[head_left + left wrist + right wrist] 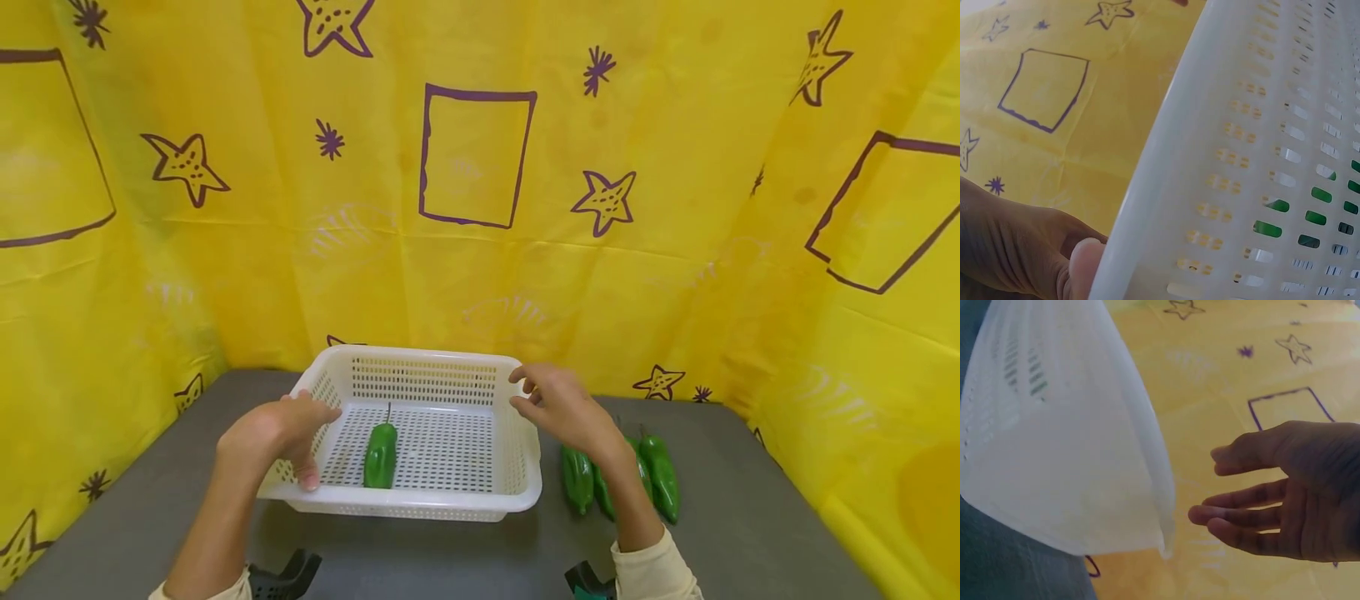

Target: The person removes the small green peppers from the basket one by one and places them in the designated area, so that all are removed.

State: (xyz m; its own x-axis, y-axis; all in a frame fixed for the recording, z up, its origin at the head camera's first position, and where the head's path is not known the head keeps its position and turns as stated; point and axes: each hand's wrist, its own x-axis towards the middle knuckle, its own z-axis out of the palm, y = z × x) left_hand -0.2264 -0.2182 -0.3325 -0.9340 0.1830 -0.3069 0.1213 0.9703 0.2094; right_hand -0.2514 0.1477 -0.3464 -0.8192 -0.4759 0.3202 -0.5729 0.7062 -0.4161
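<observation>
A white perforated plastic basket (442, 498) stands on the dark table, with one green pepper (380, 457) lying on its floor. My left hand (279, 427) reaches over the basket's left rim, fingers spread and thumb low by the front corner. In the left wrist view its thumb tip is right at the rim, and the other fingers are hidden. My right hand (558, 406), fingers loosely bent, hovers by the right back corner. A gap shows between its fingertips and the rim in the right wrist view. Several green peppers (662, 479) lie right of the basket, partly behind my right forearm.
Yellow cloth (480, 275) with purple stars and squares hangs behind the dark table (420, 558) and along both sides. The basket's back rim stands close to it. Black straps (288, 577) show at my wrists.
</observation>
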